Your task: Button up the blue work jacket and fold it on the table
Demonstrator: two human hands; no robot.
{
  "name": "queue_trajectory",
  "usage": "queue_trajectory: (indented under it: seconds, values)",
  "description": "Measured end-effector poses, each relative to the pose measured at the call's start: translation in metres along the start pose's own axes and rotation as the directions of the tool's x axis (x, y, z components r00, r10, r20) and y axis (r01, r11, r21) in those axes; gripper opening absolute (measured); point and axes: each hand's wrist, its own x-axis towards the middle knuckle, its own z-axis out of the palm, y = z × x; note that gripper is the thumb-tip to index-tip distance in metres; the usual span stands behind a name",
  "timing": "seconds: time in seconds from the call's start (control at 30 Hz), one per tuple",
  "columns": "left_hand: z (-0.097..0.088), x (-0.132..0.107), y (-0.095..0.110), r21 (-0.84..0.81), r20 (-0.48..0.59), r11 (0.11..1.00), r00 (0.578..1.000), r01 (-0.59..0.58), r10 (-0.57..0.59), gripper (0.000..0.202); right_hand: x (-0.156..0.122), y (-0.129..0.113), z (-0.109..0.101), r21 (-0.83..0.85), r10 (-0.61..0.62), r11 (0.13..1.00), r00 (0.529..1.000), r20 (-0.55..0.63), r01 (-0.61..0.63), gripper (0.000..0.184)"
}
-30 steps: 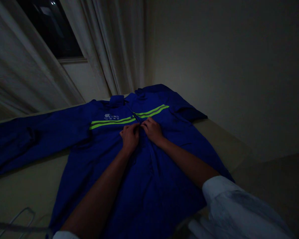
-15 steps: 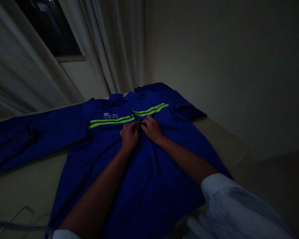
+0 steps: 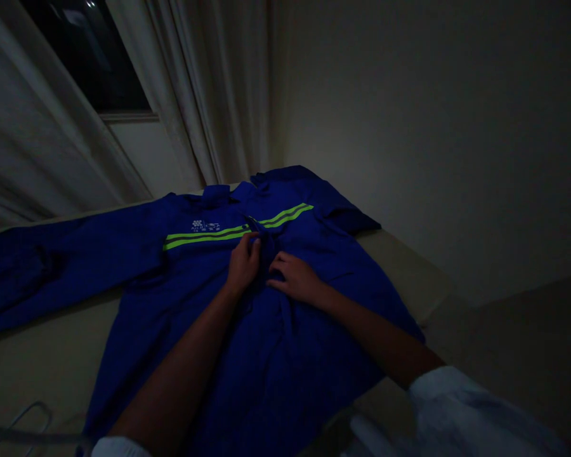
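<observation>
A blue work jacket (image 3: 181, 285) with two yellow-green reflective stripes across the chest lies face up on a pale table (image 3: 38, 355). Its sleeves spread left and right. My left hand (image 3: 242, 263) rests on the jacket's front opening just below the stripes, fingers curled and pinching the fabric edge. My right hand (image 3: 295, 279) lies a little lower and to the right on the front placket, fingers bent and pressing on the cloth. The room is dim, so small fastenings are hard to make out.
A light wire hanger (image 3: 19, 425) lies at the table's near left corner. Curtains (image 3: 190, 95) and a dark window (image 3: 90, 57) stand behind the table. A plain wall (image 3: 433, 127) runs along the right. White cloth of my sleeve (image 3: 457, 412) fills the lower right.
My right hand has slid down and away from the left hand, along the jacket front. The left hand has stayed near the stripes. The view shifted slightly.
</observation>
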Motion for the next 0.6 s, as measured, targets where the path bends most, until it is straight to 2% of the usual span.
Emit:
queue_trajectory:
  seconds: [0.13, 0.23, 0.3, 0.4, 0.43, 0.53, 0.6]
  values:
    - [-0.007, 0.002, -0.004, -0.052, 0.158, 0.997, 0.986, 0.062, -0.053, 0.053, -0.008, -0.001, 0.006, -0.030, -0.037, 0.999, 0.999, -0.031, 0.036, 0.011]
    - [-0.015, -0.003, -0.005, -0.044, 0.221, 0.997, 0.974, 0.069, -0.057, 0.064, -0.005, 0.002, 0.008, -0.009, -0.056, 0.998, 0.997, -0.044, 0.056, 0.009]
    - [-0.018, -0.010, -0.003, 0.018, 0.190, 0.999, 0.981, 0.046, -0.048, 0.066, -0.003, 0.004, 0.011, 0.062, -0.054, 0.996, 0.997, -0.047, 0.057, 0.007]
    - [-0.020, -0.018, 0.004, 0.165, 0.107, 0.986, 0.994, 0.004, -0.022, 0.043, -0.001, 0.009, 0.015, 0.175, -0.043, 0.983, 0.996, -0.072, 0.055, 0.004]
    - [-0.020, -0.019, 0.006, 0.193, 0.106, 0.981, 0.994, 0.001, -0.021, 0.044, -0.001, 0.010, 0.016, 0.209, -0.034, 0.977, 0.996, -0.083, 0.051, 0.003]
    - [-0.021, -0.017, 0.008, 0.181, 0.225, 0.983, 0.974, -0.004, -0.037, 0.055, -0.002, 0.010, 0.017, 0.275, -0.006, 0.961, 0.995, -0.103, 0.035, 0.003]
    - [-0.022, -0.014, 0.004, 0.125, 0.350, 0.992, 0.936, -0.001, -0.043, 0.055, -0.002, 0.010, 0.016, 0.305, 0.000, 0.952, 0.994, -0.107, 0.033, 0.005]
